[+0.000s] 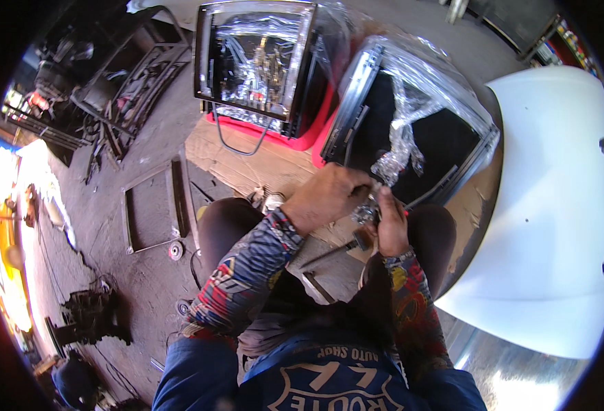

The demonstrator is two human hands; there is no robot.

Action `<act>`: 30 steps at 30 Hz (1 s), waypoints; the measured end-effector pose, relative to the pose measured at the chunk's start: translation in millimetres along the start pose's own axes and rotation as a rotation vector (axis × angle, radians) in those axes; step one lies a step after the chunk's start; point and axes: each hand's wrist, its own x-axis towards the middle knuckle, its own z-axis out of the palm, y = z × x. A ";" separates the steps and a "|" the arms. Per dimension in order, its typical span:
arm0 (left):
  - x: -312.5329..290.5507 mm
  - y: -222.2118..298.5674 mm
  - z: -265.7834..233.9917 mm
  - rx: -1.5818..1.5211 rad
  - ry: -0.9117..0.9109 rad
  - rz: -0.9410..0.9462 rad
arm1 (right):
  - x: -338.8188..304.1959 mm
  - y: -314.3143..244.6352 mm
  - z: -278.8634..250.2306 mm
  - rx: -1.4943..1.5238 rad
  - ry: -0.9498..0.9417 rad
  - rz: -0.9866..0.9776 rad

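Note:
My left hand (333,195) is closed, its fingers pinching crumpled clear plastic wrap (365,211). Close by on the right, my right hand (391,226) grips the same bunch with its thumb up. More of this wrap trails over a black rectangular panel (442,140) with metal side rails, just beyond my hands. Sheets of it also cover the panel's far edge. Below my hands, between my knees, lies a hammer-like tool (330,254); its exact kind is unclear. My fingertips are partly hidden in the wrap.
A second framed unit (202,61), partly wrapped, stands at the back on a red base (302,142). Cardboard (213,154) lies beneath. At right is a large white curved panel (548,185). A rectangular metal frame (178,198) and a small disc (175,251) lie on the left floor.

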 end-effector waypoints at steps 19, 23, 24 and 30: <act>-2.6 -10.3 10.0 -0.006 -0.052 -0.006 | -3.5 -9.8 -1.2 0.092 -0.117 0.104; 1.6 -5.0 16.7 0.007 -0.047 -0.035 | 0.0 -8.3 -3.4 0.154 -0.075 0.045; 3.0 -3.2 18.3 0.015 -0.024 -0.028 | 1.2 -8.0 -3.9 0.184 -0.085 0.041; 4.5 3.5 15.6 0.058 0.034 0.001 | -1.2 -10.0 -3.3 0.171 -0.020 0.044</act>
